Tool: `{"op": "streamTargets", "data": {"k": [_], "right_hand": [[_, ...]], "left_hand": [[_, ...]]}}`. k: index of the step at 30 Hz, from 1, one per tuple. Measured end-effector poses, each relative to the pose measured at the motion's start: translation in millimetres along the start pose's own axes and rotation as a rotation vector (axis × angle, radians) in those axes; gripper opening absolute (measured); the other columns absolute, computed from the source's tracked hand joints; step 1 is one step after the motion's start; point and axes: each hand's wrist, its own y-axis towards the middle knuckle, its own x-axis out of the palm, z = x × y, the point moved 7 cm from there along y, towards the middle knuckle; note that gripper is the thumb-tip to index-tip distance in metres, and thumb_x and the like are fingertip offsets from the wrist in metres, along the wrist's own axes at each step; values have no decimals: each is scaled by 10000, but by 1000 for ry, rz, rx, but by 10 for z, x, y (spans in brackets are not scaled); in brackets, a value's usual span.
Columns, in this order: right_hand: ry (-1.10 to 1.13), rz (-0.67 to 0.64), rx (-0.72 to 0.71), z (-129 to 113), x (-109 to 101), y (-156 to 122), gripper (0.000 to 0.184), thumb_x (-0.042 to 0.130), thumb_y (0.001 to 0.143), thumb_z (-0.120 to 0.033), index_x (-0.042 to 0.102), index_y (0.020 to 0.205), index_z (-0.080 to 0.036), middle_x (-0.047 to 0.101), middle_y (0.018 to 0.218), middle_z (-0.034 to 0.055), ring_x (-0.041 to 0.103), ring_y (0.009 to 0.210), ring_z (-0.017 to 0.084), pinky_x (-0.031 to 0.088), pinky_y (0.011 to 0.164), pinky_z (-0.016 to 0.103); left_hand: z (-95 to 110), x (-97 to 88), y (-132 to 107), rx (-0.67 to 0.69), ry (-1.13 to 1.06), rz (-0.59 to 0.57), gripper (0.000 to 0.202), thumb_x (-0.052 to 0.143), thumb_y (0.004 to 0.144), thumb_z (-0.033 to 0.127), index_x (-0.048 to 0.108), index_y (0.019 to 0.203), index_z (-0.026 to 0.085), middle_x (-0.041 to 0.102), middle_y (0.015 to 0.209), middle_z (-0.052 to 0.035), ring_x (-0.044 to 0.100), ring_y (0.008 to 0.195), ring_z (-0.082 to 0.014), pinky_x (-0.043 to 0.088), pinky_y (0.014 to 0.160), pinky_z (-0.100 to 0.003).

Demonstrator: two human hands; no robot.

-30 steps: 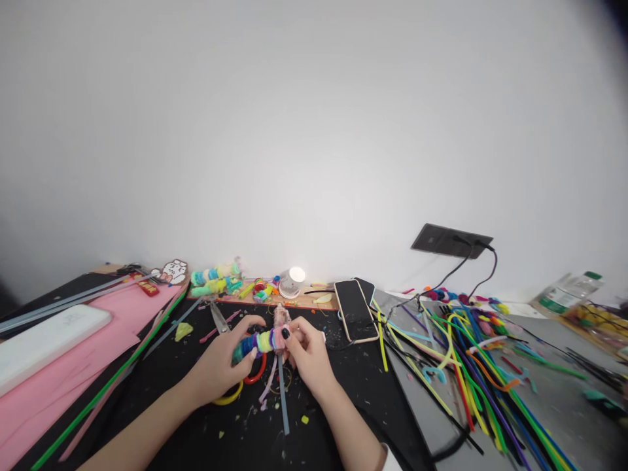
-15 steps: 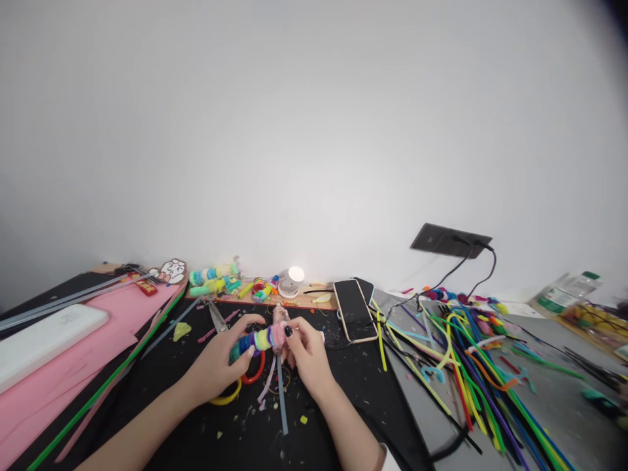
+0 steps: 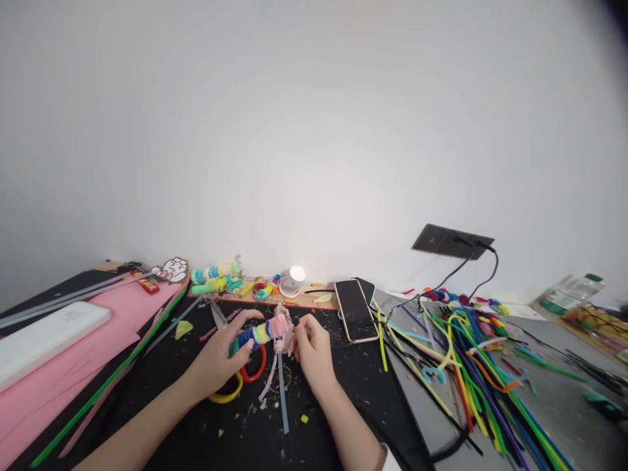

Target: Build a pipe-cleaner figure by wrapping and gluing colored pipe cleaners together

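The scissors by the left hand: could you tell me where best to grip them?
Take the scissors by the far end, toward the wall, coming from above: they lie flat on the black mat, and the left hand crowds the near end.

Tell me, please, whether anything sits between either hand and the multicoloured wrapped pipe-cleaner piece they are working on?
Nothing visible does. The left hand already grips the wrapped piece along its coloured length, and the right hand pinches its pink end directly. The red ring and yellow ring lie underneath, not between.
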Motion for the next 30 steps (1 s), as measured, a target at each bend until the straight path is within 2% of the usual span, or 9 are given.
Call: {"op": "streamTargets", "data": {"k": [6, 10, 13, 19, 23, 25, 28, 30], "right_hand": [[2, -7, 1, -64, 4, 0, 206, 441, 889, -298, 454, 704, -209, 506, 472, -68, 401, 383, 84, 306, 428, 190], [-47, -44, -18, -138, 17, -14, 316, 436, 890, -302, 402, 589, -210, 469, 431, -64, 419, 391, 86, 309, 441, 190], [-82, -48, -25, -162, 19, -21, 378, 420, 902, -319, 384, 541, -210, 447, 420, -59, 424, 400, 88, 318, 456, 196], [-56, 15, -29, -127, -24, -17, 247, 454, 879, -312, 434, 656, -210, 495, 525, -56, 411, 449, 94, 307, 466, 205], [-174, 106, -99, -153, -118, -7, 361, 427, 888, -286, 390, 539, -202, 439, 531, -32, 427, 533, 113, 320, 519, 221], [-158, 162, -99, -141, -167, 1, 289, 441, 879, -275, 460, 602, -194, 463, 587, -24, 444, 562, 119, 345, 539, 224], [-70, 178, -46, -97, -178, 14, 105, 493, 851, -273, 551, 842, -186, 510, 673, -20, 470, 566, 122, 390, 545, 225], [-14, 144, -22, -93, -145, 17, 130, 508, 845, -281, 559, 912, -183, 533, 710, -10, 484, 564, 121, 407, 541, 226]], "left_hand": [[-53, 22, -3, -26, -65, 15, 354, 391, 850, 269, 435, 1193, 191, 640, 876, -26, 583, 660, -178, 466, 642, -292], [-80, 28, -5, -44, -59, 14, 351, 378, 857, 283, 440, 1192, 200, 646, 922, -44, 603, 753, -209, 468, 683, -314], [-71, 8, -1, -30, -82, 36, 347, 383, 847, 268, 454, 1182, 210, 636, 1029, -63, 608, 837, -221, 477, 748, -332], [-65, -23, -2, -31, -80, 73, 335, 419, 837, 278, 496, 1158, 222, 629, 1087, -61, 612, 769, -192, 496, 734, -325], [-63, -30, -9, -34, -73, 102, 331, 408, 840, 280, 504, 1151, 222, 630, 1088, -60, 619, 799, -201, 498, 742, -318], [-63, -29, -11, -39, -75, 110, 333, 407, 838, 278, 503, 1152, 222, 624, 1092, -62, 623, 842, -216, 495, 766, -329], [-53, -19, -9, -36, -84, 92, 367, 403, 837, 256, 476, 1196, 220, 613, 1099, -71, 623, 857, -220, 492, 785, -343], [-33, -12, -8, -24, -78, 66, 393, 403, 833, 235, 453, 1223, 215, 620, 1067, -70, 619, 854, -219, 491, 788, -346]]}}
